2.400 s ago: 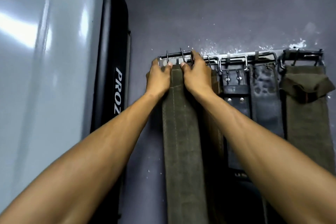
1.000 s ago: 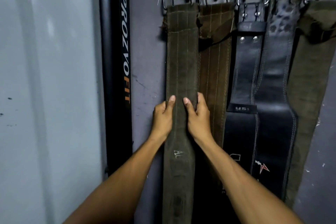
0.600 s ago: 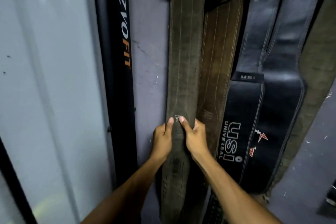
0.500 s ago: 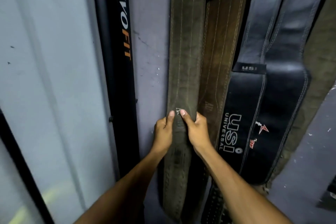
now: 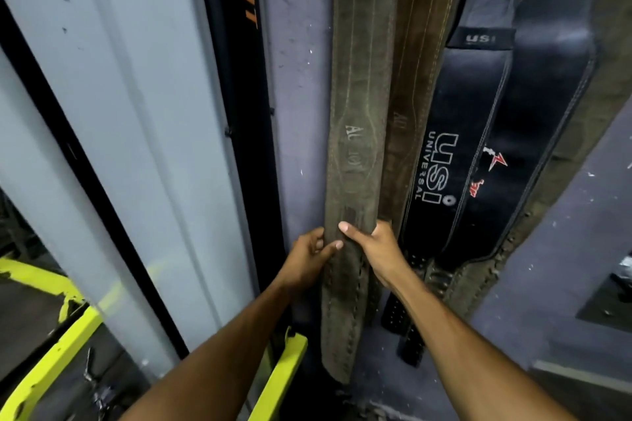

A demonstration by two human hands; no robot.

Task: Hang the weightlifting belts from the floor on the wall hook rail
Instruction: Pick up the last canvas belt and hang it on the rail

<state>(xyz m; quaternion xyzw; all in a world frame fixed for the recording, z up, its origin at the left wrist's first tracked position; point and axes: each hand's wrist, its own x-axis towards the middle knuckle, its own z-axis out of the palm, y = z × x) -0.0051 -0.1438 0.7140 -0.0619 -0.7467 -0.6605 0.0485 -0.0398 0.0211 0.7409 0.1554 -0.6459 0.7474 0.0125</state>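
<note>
The tops of the green belt (image 5: 359,85) and the belts beside it are cut off; the letters on it are too worn to read.

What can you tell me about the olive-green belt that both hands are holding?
The olive-green belt hangs flat against the grey wall, leftmost of the belts. It looks like worn suede with pale stitching and faint lettering. It widens in the middle and narrows toward its lower end. The left hand and right hand grip its edges, thumbs on its face. A brown belt lies partly behind it.
</note>
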